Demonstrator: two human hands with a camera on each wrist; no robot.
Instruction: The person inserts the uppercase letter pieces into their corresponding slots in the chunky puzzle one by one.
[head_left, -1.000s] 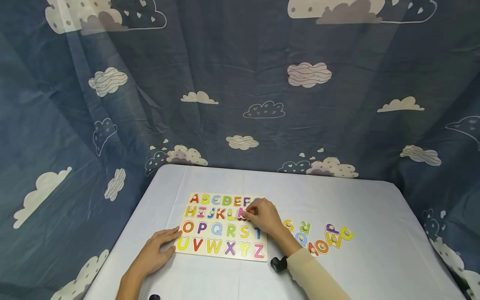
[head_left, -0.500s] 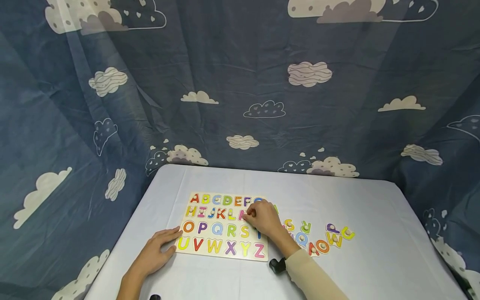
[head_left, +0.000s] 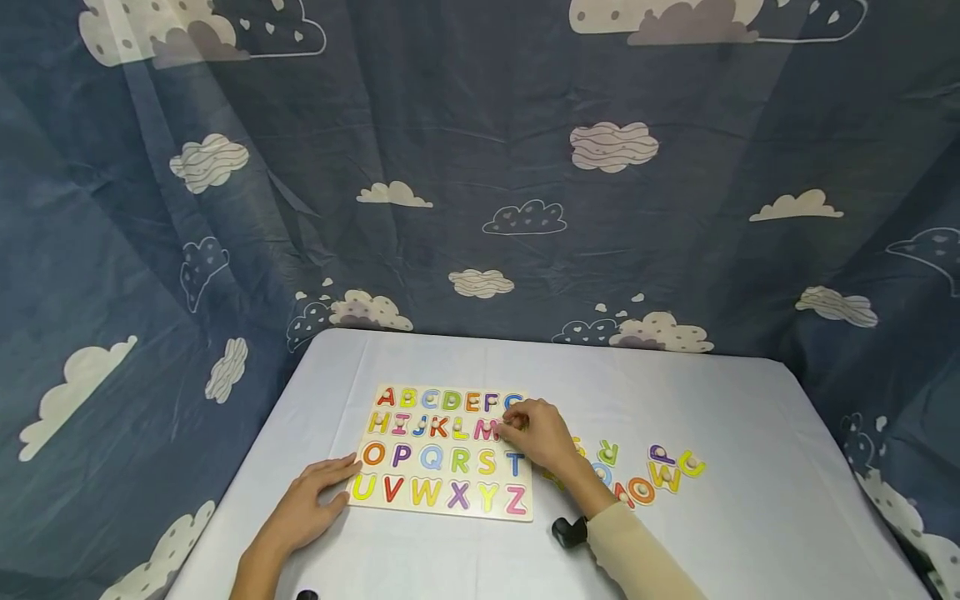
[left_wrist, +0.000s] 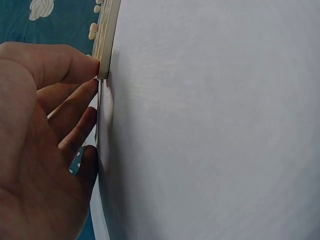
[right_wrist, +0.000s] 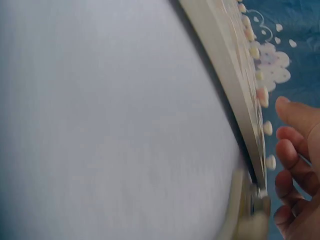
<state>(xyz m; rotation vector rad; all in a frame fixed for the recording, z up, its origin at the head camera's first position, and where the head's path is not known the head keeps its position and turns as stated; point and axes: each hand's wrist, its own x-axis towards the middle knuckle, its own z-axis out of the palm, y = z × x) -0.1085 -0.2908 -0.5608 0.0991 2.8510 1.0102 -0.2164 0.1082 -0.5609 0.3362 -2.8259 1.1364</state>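
Pink letter M (head_left: 486,429) sits in second row of alphabet board (head_left: 474,483), right hand (head_left: 537,433) just beside it: fingers loosely curled, thumb and forefinger parted, nothing held. Left hand (head_left: 306,504) touches board's left edge, fingers fairly straight. Orange O (head_left: 641,491), purple P (head_left: 662,454) lie loose at right. Step looks like letter-fitting; next move likely calls for knob pinch on loose letter.

Booth-like space, cloud-print cloth walls (head_left: 465,142)

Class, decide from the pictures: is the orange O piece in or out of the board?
Out: the O piece lies on the white cloth, right of the board, whose O space shows no knob.
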